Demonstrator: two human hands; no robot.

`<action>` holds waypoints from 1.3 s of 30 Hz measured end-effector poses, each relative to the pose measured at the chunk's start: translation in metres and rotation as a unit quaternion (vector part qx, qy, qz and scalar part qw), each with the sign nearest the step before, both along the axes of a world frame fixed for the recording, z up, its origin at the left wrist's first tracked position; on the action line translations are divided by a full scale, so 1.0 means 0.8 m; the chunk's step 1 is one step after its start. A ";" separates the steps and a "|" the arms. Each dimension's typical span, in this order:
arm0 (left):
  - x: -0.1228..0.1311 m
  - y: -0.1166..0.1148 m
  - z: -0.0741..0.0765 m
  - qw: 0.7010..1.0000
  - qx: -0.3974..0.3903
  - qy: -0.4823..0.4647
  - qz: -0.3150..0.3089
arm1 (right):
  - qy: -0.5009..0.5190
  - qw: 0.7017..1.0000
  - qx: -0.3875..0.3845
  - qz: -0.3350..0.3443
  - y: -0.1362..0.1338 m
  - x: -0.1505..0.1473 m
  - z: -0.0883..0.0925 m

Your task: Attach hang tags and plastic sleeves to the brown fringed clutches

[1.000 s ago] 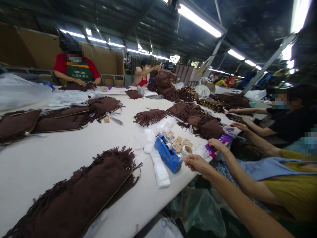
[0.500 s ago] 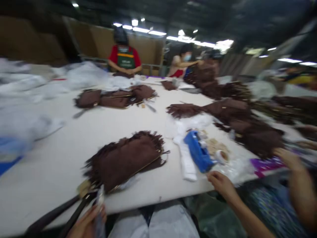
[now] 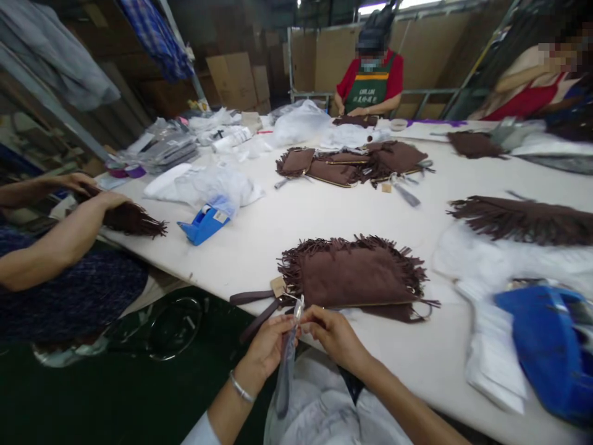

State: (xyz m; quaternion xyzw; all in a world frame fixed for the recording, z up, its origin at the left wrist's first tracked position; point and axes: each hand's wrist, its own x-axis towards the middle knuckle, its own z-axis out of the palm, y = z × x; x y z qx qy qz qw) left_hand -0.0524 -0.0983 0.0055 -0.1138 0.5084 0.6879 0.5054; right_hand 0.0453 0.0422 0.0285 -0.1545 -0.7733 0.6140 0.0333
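A brown fringed suede bag (image 3: 356,277) lies flat on the white table (image 3: 296,219) right in front of me, its strap (image 3: 257,304) and a small tan tag hanging over the near edge. Just below that edge my left hand (image 3: 269,343) and my right hand (image 3: 331,334) are held close together. Both pinch the top of a thin clear plastic sleeve (image 3: 287,358) that hangs down between them. A bracelet sits on my left wrist.
A blue tape dispenser (image 3: 549,346) with white foam strips sits at the right, another blue dispenser (image 3: 204,222) at the left. More fringed bags (image 3: 352,164) lie further back. A person's arms (image 3: 69,216) work at the left; two people stand at the far side.
My view has swung left. My right hand left the blue tape dispenser and joined my left hand at the table edge, where both now hold the plastic sleeve.
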 end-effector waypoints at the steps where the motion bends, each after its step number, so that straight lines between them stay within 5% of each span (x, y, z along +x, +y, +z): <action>1: -0.001 0.000 0.000 1.000 -0.006 0.011 0.001 | 0.002 1.000 0.016 0.008 -0.002 -0.008 -0.004; 8: 0.005 0.000 -0.010 0.993 -0.025 0.112 0.013 | -0.039 0.982 0.184 0.033 -0.008 -0.026 -0.008; 18: 0.010 -0.007 -0.009 0.994 0.022 0.106 0.006 | -0.100 0.953 0.283 0.048 -0.013 -0.029 0.010; 26: 0.015 0.005 -0.022 0.984 -0.055 0.159 0.057 | -0.140 0.921 0.356 0.069 -0.019 -0.032 0.000; 39: 0.026 0.005 -0.024 0.983 -0.023 0.165 0.077 | -0.097 0.958 0.271 0.016 -0.021 -0.019 -0.012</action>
